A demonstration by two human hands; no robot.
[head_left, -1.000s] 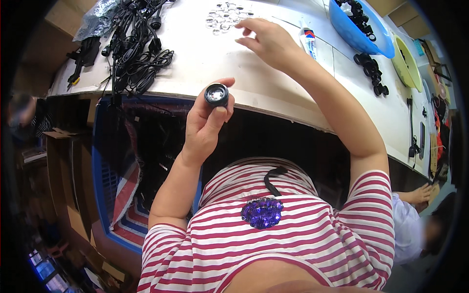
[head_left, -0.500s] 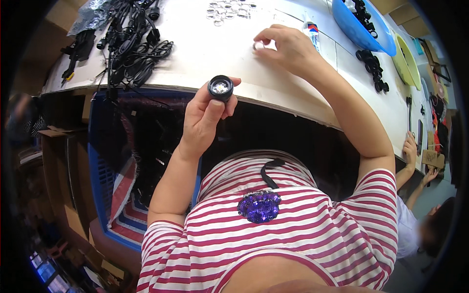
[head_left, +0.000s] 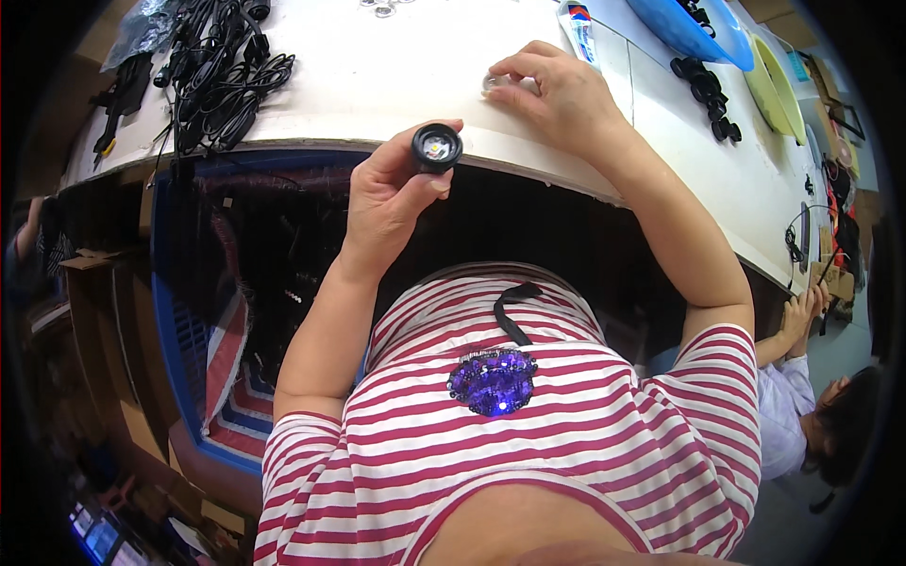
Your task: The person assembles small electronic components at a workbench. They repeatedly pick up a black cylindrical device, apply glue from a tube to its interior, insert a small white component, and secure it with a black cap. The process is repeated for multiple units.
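Note:
My left hand (head_left: 389, 193) is closed around a small black flashlight head (head_left: 437, 148), held upright with its round opening facing up. A silvery inside with a yellowish LED in the middle shows in that opening. This hand is at the table's near edge. To the right, over the white table, my right hand (head_left: 573, 102) pinches a small clear round lens (head_left: 490, 82) between thumb and fingertips. Several similar clear lenses (head_left: 382, 8) lie farther back, cut off by the upper edge of the view.
Black cables (head_left: 222, 85) are heaped on the table's left. A white tube (head_left: 578, 33) lies beyond my right hand. Black round parts (head_left: 706, 99) lie near a blue basin (head_left: 675, 28) and a yellow-green basin (head_left: 779, 99). A blue crate (head_left: 175, 321) stands below; a co-worker's hands (head_left: 802, 311) are at right.
The view has shifted, so the table and cables appear higher and the lenses are mostly out of view. The flashlight head is tilted slightly differently. Both hands keep their hold. The co-worker's hands have come together.

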